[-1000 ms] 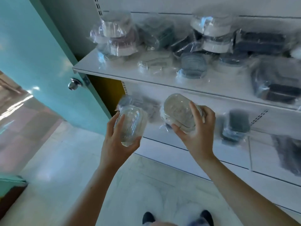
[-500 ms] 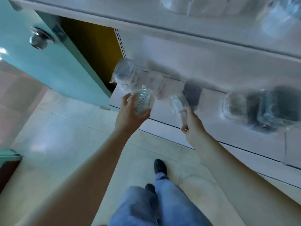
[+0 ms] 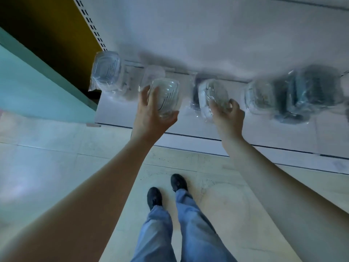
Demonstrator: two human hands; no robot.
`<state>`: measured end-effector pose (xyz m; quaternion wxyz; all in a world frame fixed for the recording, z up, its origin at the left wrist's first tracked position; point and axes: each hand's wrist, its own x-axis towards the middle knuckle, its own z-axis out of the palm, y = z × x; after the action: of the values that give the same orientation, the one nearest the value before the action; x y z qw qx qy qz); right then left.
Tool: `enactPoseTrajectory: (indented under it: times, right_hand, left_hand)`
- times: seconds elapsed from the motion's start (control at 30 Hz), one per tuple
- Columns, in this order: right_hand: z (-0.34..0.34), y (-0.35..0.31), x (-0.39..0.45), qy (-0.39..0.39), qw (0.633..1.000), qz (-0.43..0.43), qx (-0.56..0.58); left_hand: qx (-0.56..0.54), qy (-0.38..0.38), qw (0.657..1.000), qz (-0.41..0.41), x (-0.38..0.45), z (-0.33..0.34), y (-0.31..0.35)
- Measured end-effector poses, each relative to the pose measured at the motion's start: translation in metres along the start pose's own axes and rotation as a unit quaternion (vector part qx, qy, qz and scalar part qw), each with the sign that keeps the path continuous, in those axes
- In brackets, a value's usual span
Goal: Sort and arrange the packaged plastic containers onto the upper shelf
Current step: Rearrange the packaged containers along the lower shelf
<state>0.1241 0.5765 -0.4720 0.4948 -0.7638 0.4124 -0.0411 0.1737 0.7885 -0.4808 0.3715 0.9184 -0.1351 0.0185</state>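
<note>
Two hands lower than a moment ago, down over the bottom shelf (image 3: 245, 133). Left hand (image 3: 151, 114) wrapped around a clear wrapped container (image 3: 167, 98); right hand (image 3: 229, 116) clutching another container (image 3: 214, 94) (blurred). Upper shelf gone from view.

Left hand (image 3: 151, 114) gripping a clear wrapped container (image 3: 166, 99), right hand (image 3: 227, 115) on another container (image 3: 213, 95) at one o'clock, low white shelf (image 3: 264, 133), wrapped packs at eleven o'clock (image 3: 106, 72), tiled floor (image 3: 56, 167).

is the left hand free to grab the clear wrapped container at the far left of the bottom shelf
Probably not as things stand: the left hand already holds a clear ribbed plastic container. The far-left clear wrapped container sits unblocked on the white bottom shelf.
</note>
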Motion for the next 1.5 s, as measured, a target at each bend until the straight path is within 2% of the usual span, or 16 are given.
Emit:
enactPoseTrajectory:
  times: [0.17,0.23,0.3,0.47,0.67,0.73,0.87,0.93,1.1,1.33,1.4,1.5]
  right_hand:
    - [-0.057,0.011,0.038,0.157,0.969,-0.116,-0.148]
    - [-0.079,0.016,0.058,0.186,0.952,-0.143,-0.194]
    - [-0.095,0.022,0.077,0.195,0.945,-0.120,-0.233]
    - [-0.114,0.052,0.115,0.121,0.950,-0.071,-0.281]
    - [-0.123,0.075,0.141,0.051,0.958,-0.103,-0.264]
    - [-0.129,0.081,0.147,0.020,0.958,-0.125,-0.259]
    - [-0.136,0.084,0.149,-0.018,0.954,-0.151,-0.259]
    - [-0.138,0.083,0.148,-0.021,0.952,-0.169,-0.253]
    - [-0.139,0.080,0.157,0.000,0.955,-0.196,-0.222]
    - [-0.138,0.073,0.169,0.021,0.948,-0.187,-0.256]
    - [-0.140,0.065,0.163,0.028,0.944,-0.181,-0.276]
    - [-0.148,0.049,0.140,0.043,0.935,-0.210,-0.281]
  left_hand:
    - [0.008,-0.025,0.999,0.036,0.009,0.042,0.032]
    - [0.011,-0.033,0.998,0.046,0.008,0.059,0.044]
    - [0.021,-0.039,0.998,0.054,0.005,0.076,0.054]
    - [0.048,-0.031,0.995,0.078,0.003,0.127,0.079]
    - [0.071,-0.025,0.996,0.039,0.029,0.202,0.114]
    - [0.112,-0.058,0.992,0.027,0.044,0.221,0.122]
    - [0.230,-0.205,0.951,0.039,0.058,0.247,0.124]
    - [0.251,-0.240,0.937,0.037,0.060,0.253,0.119]
    - [0.281,-0.231,0.929,0.074,0.072,0.253,0.117]
    - [0.314,-0.245,0.915,0.061,0.072,0.258,0.128]
    - [0.303,-0.241,0.919,0.075,0.066,0.247,0.130]
    - [0.248,-0.204,0.944,0.079,0.048,0.217,0.140]
